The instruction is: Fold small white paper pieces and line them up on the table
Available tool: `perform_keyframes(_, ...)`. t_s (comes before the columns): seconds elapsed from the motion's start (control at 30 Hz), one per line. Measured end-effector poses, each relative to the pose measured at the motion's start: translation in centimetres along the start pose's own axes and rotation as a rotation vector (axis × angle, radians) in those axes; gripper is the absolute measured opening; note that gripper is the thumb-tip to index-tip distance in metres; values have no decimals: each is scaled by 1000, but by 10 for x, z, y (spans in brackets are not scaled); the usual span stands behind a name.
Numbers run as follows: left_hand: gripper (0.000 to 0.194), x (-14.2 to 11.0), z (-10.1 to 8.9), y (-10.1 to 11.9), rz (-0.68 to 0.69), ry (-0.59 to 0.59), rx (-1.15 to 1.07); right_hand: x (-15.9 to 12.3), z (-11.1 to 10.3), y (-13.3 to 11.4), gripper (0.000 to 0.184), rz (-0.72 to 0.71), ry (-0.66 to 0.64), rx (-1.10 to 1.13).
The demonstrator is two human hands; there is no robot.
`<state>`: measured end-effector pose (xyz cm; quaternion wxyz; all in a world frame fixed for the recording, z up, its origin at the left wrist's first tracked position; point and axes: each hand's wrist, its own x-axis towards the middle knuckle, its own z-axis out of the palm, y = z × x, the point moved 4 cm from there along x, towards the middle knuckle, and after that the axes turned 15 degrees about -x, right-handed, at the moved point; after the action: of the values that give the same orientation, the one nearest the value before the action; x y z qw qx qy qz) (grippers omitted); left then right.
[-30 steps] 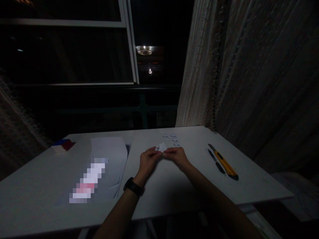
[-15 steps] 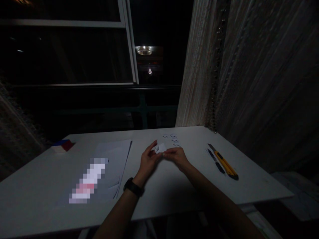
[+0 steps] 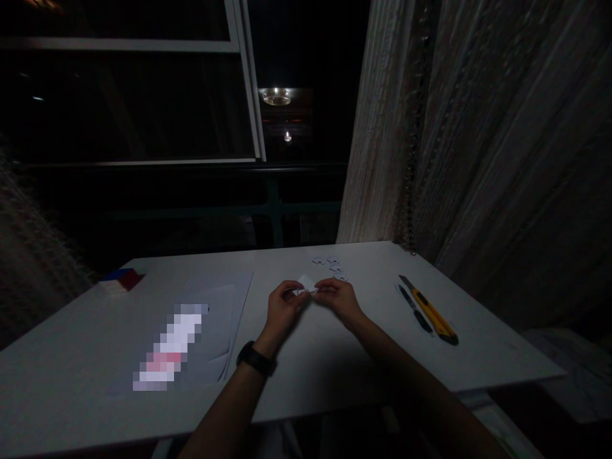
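Note:
A small folded piece of white paper (image 3: 306,282) is held up over the table between my two hands. My left hand (image 3: 283,311), with a dark watch on the wrist, pinches its left side. The fingers of my right hand (image 3: 338,299) close on its right side. Just beyond my right hand lie several small folded paper pieces (image 3: 333,262) on the white tabletop. The fine folds of the held paper are too dim to make out.
At the right lie a yellow utility knife (image 3: 433,317) and a slim dark craft knife or pen (image 3: 415,310). Paper sheets (image 3: 229,319) lie left, with a pixelated patch over them. A colored cube (image 3: 119,280) sits far left. A curtain (image 3: 377,127) hangs behind the white table (image 3: 315,389).
My left fingers have curled down closer around the paper, and the paper has turned so that a corner points up. My right fingers have risen slightly and bent more.

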<state>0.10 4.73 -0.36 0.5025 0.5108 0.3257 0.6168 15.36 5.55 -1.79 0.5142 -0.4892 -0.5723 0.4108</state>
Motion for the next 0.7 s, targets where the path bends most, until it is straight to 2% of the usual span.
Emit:
perform_keyframes(0.27, 27, -2, 4, 2, -12, -27, -10, 2, -3, 1, 23, -2, 71, -35)
perform_keyframes(0.7, 24, -1, 3, 4, 10, 32, 94, 0, -2, -1, 23, -33, 75, -85)
